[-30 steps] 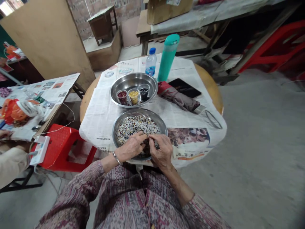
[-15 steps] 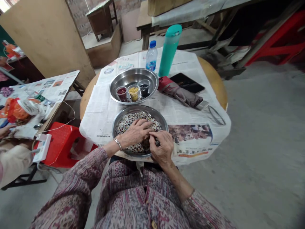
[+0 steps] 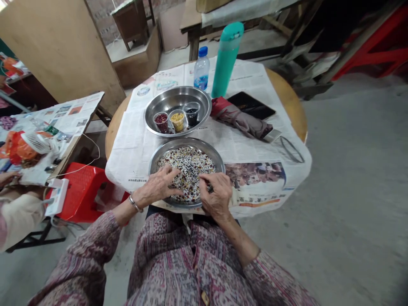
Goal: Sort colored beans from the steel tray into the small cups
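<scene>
In front of me is a steel basin (image 3: 220,158) holding a layer of mixed beans and grains (image 3: 191,163) in white, black, yellow and dark red. Over its left side my left hand (image 3: 158,185) is open, thumb and fingers apart at the grains. My right hand (image 3: 217,192) is at the right rim, its fingers curled and thumb close to the index finger. What it pinches, if anything, I cannot make out. Behind stands a second steel basin (image 3: 165,98) with cups of red beans (image 3: 161,124), yellow beans (image 3: 177,122) and black beans (image 3: 191,117).
A water bottle (image 3: 201,70) and a tall teal bottle (image 3: 227,59) stand at the back of the newspaper-covered table (image 3: 127,148). A folded umbrella (image 3: 242,119) and a dark tablet-like object (image 3: 251,105) lie right. Left are a red stool (image 3: 83,191) and another person's hand (image 3: 8,177).
My left hand has drawn back left, away from my right hand, uncovering the grains in the middle of the basin. My right hand has hardly moved. The view has shifted slightly.
</scene>
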Demonstrator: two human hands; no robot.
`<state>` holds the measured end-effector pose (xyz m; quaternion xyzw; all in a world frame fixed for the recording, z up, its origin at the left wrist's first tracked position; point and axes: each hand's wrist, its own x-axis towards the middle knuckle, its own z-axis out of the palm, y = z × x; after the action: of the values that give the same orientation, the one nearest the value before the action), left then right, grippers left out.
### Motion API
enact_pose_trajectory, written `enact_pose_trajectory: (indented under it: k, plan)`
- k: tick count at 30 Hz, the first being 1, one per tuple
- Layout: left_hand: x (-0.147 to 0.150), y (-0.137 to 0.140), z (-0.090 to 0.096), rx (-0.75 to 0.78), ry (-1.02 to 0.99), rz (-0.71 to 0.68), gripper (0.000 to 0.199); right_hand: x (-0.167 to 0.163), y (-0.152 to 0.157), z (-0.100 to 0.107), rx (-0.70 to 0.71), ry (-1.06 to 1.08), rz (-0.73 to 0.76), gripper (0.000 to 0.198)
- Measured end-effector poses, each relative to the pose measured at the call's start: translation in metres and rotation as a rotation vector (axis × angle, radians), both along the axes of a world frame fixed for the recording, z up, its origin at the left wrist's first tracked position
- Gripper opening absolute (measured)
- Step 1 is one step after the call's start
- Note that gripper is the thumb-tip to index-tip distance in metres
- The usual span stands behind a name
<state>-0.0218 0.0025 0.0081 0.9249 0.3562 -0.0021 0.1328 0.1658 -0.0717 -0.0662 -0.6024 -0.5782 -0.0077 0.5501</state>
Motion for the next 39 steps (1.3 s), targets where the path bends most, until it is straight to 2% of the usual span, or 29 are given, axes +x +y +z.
enact_pose_trajectory:
  k: [2, 5, 7, 11, 15, 19, 22, 25, 29, 33, 39]
  plan:
    - [0.006, -0.009, -0.001, -0.086, -0.036, -0.079, 0.055, 0.000, 0.000, 0.000, 0.014, -0.004, 0.000, 0.014]
    - [0.026, -0.010, -0.009, -0.150, -0.098, -0.138, 0.029, 0.000, -0.001, 0.000, 0.004, 0.009, 0.003, 0.014]
    - [0.042, -0.003, -0.017, -0.139, -0.116, -0.139, 0.021, 0.000, -0.001, 0.000, -0.006, 0.026, 0.002, 0.013]
    - [0.065, 0.016, -0.024, -0.052, -0.199, -0.159, 0.022, 0.000, -0.002, 0.001, -0.010, 0.039, -0.029, 0.013]
    - [0.066, 0.026, -0.022, 0.043, -0.182, -0.308, 0.033, -0.001, -0.002, 0.002, 0.018, 0.063, -0.074, 0.011]
    - [0.067, 0.029, -0.025, 0.070, -0.127, -0.450, 0.049, -0.002, -0.003, 0.002, 0.038, 0.059, -0.056, 0.010]
    - [0.076, 0.036, -0.030, 0.118, -0.093, -0.485, 0.040, -0.002, -0.002, 0.000, 0.003, 0.058, -0.057, 0.011]
    - [0.088, 0.047, -0.031, 0.205, -0.017, -0.409, 0.025, -0.001, -0.002, -0.002, 0.005, 0.061, -0.049, 0.011]
    - [0.092, 0.061, -0.024, 0.259, 0.085, -0.170, 0.028, 0.000, -0.002, -0.004, 0.045, 0.060, -0.033, 0.011]
    - [0.072, 0.062, -0.014, 0.242, 0.167, 0.066, 0.029, 0.000, -0.002, -0.005, 0.028, 0.060, -0.037, 0.012]
    - [0.036, 0.048, -0.008, 0.264, 0.230, 0.180, 0.021, 0.001, -0.002, -0.004, 0.095, 0.061, -0.012, 0.013]
